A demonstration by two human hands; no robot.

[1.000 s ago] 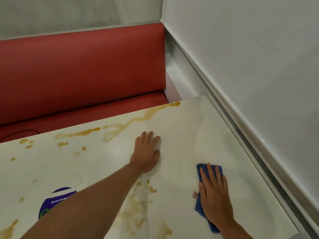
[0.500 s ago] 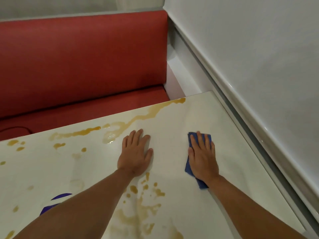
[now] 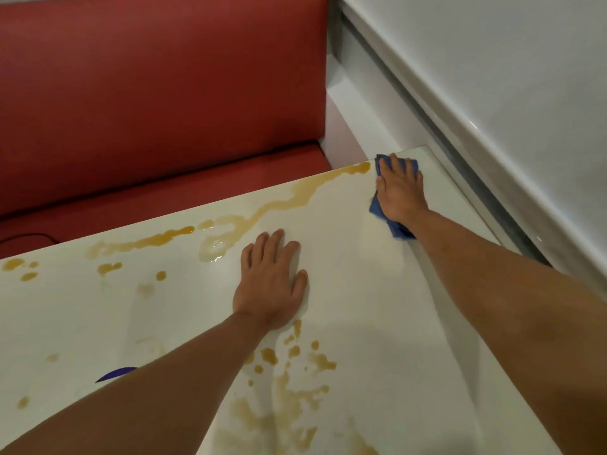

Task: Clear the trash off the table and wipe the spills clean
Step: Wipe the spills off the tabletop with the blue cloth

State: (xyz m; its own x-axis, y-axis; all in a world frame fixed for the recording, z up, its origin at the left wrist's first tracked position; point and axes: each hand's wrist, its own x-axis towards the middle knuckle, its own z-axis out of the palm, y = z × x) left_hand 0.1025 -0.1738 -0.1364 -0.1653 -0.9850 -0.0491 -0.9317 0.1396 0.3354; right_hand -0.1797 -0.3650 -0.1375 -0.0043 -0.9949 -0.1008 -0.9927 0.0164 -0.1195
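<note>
- The right hand (image 3: 399,190) lies flat with straight fingers (image 3: 393,162) pressing a blue cloth (image 3: 397,229) onto the white surface (image 3: 361,290) at its far corner, toward 1 o'clock in the view.
- The cloth shows past the fingertips and under the wrist, just beside the end of a long amber spill (image 3: 295,192).
- That spill runs along the far edge from 1 o'clock toward 10 o'clock, breaking into separate drops (image 3: 110,267) at the left.
- The left hand (image 3: 271,284) rests palm down at the centre, fingers straight and relaxed, holding nothing; something white shows at its right edge.
- More amber splashes (image 3: 289,366) lie at 6 o'clock, between the two forearms.
- A dark blue shape (image 3: 115,374) peeks out beside the left forearm at 7 o'clock.
- A red bench seat (image 3: 164,93) stands beyond the far edge; a white wall ledge (image 3: 476,133) runs along the right.
</note>
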